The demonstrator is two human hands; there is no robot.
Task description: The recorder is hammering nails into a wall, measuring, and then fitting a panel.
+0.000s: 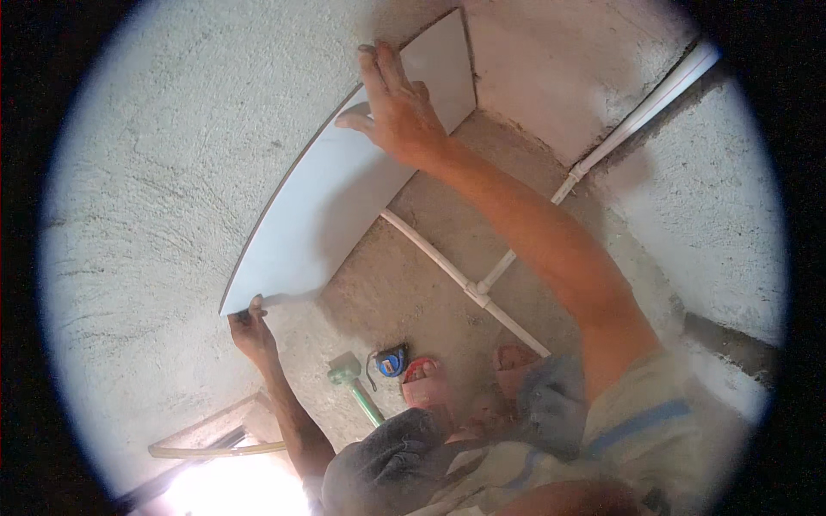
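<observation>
A long, glossy white tile [301, 215] stands on its long edge against the rough plastered wall [189, 120], its far end near the room's corner. My right hand [397, 116] touches the tile's face near the top edge, toward the far end. Its fingers are stretched out and the thumb is spread apart. At the near end, my left hand [251, 334] grips the tile's corner, with the thumb showing at the edge and the other fingers partly hidden. Both arms are extended, the right one reaching across the floor.
White pipes [428, 248] join at a tee on the rough floor. By my feet in pink slippers [423, 387] lie a blue tape measure [391, 360] and a green-handled mallet [367, 402]. Another white pipe [654, 105] runs up the far corner. Bright light glares at lower left.
</observation>
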